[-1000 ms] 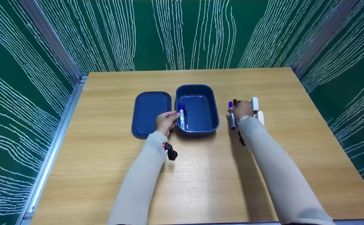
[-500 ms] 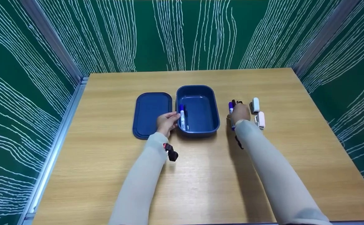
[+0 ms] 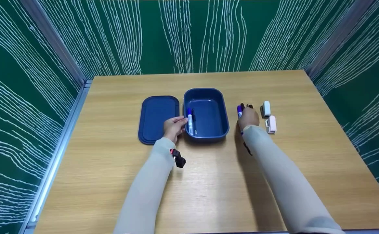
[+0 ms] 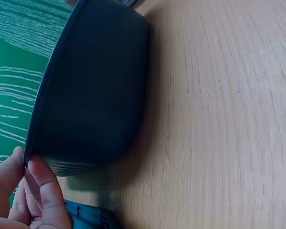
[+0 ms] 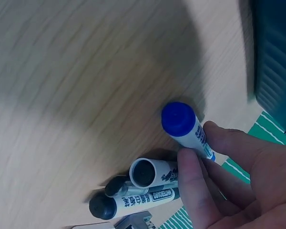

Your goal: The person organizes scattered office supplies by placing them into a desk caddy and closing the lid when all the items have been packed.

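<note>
My left hand pinches the near-left rim of a deep blue plastic box. In the left wrist view its thumb and forefinger meet over the box rim. Inside the box, along the left wall, lie a blue-capped marker and a slim dark pen. To the right of the box, my right hand holds a blue whiteboard marker between thumb and fingers. Right beside those fingers lie a black whiteboard marker, a dark-ended pen and another black whiteboard marker.
A flat blue lid lies left of the box, partly behind the left hand. Right of the right hand stand a white stapler-like item and a pink one. Green walls with pale lines enclose the wooden table.
My right hand has shifted slightly left, away from the white and pink items, and its fingers have come onto the blue marker. The left hand stays at the box rim.
</note>
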Demonstrator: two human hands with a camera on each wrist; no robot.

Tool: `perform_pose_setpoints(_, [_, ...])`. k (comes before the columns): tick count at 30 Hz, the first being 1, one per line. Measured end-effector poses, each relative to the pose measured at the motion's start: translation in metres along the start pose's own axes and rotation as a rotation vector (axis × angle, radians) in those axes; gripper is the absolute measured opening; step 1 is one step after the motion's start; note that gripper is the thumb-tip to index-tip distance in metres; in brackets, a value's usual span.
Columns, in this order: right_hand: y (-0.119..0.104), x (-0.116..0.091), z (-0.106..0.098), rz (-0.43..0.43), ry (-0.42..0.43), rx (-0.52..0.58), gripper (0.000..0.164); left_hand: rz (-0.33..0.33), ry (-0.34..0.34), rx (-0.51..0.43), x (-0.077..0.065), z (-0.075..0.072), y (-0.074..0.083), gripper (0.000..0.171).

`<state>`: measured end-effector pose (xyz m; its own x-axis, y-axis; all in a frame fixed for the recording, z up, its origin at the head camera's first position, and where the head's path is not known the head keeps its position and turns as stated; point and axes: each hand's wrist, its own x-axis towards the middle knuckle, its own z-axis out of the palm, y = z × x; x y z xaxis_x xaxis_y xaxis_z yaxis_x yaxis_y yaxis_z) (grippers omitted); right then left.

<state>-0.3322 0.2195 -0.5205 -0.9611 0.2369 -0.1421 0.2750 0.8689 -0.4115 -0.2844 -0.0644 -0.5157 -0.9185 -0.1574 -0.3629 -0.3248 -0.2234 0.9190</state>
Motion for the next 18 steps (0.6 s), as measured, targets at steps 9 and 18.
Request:
perform_pose_setpoints(9, [-0.0001,0.001,0.0015,-0.008,-0.001,-0.02,0.027,-0.002,0.002,0.001,-0.001,-0.0001,-0.0002,0.032])
perform_pose_setpoints(18, [0.0001,-0.0033,-0.0048,0.011,-0.039,0.101,0.017,-0.004,0.01,0.01,-0.0018,0.0007,0.002,0.031])
